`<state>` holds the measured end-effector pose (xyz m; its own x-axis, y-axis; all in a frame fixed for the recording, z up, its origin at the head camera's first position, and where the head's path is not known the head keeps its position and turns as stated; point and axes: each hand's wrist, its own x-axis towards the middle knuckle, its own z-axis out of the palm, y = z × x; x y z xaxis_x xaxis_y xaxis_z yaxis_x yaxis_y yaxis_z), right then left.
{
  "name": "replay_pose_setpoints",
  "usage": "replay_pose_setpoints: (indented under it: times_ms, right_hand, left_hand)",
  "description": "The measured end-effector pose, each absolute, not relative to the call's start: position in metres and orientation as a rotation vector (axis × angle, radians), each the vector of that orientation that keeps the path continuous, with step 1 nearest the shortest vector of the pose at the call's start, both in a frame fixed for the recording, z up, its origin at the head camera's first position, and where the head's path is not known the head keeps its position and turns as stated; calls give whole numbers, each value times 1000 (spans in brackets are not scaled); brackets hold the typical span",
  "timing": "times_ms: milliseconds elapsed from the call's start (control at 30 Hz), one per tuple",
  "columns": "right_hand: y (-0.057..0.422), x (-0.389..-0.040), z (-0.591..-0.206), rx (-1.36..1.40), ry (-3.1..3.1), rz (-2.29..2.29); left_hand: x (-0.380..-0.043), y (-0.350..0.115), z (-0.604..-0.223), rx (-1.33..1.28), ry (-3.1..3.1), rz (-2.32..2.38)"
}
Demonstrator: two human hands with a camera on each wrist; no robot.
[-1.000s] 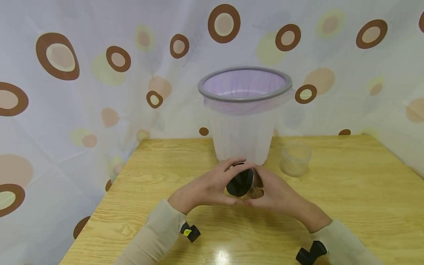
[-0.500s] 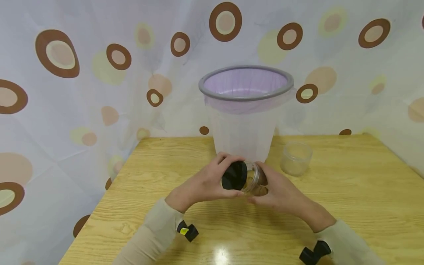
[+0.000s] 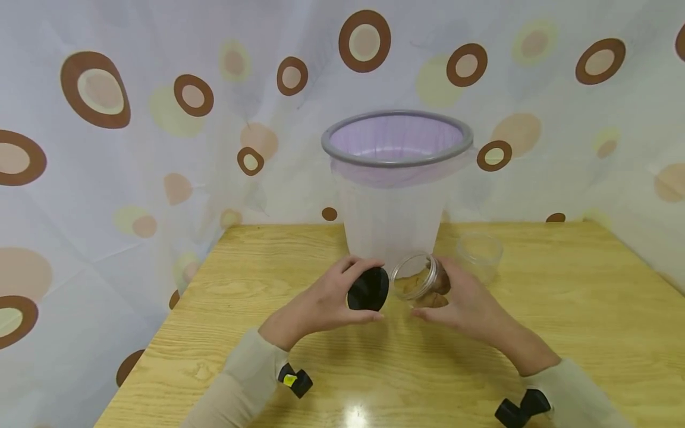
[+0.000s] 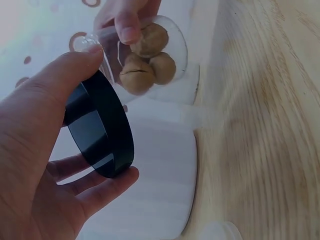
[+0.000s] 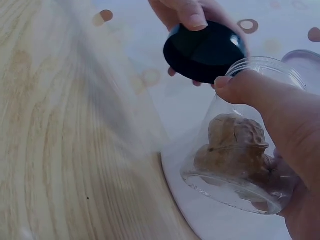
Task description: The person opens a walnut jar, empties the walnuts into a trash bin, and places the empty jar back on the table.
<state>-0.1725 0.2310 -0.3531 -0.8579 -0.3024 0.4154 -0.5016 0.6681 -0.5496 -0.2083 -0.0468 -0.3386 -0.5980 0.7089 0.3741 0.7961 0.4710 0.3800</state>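
Observation:
My left hand (image 3: 323,303) holds a round black screw lid (image 3: 369,289) by its rim, thumb on one side and fingers on the other. To its right, my right hand (image 3: 476,303) grips a clear jar (image 5: 200,172) that is tilted with its threaded mouth towards the lid. A small gap parts lid and mouth. Several brown walnuts (image 4: 137,77) lie inside the jar, plain to see in both wrist views. Both hands are above the table, in front of a white bin (image 3: 393,220).
The bin has a grey rim (image 3: 398,161) and a purple liner. Behind the right hand, a clear round tub (image 3: 484,246), partly hidden, stands on the wooden table (image 3: 562,309). A patterned curtain (image 3: 160,178) hangs round the back and left.
The black lid has come off the jar's mouth. My left hand has moved left with the lid, and my right hand has moved right with the jar.

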Motion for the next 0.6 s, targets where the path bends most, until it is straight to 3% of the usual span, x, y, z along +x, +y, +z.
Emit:
replay_pose_setpoints:
  times_ms: [600]
  right_hand:
    - [245,-167,-339,454,-2555,1121]
  left_hand:
    - [-208,-38,-370,-1337,-2901,-443]
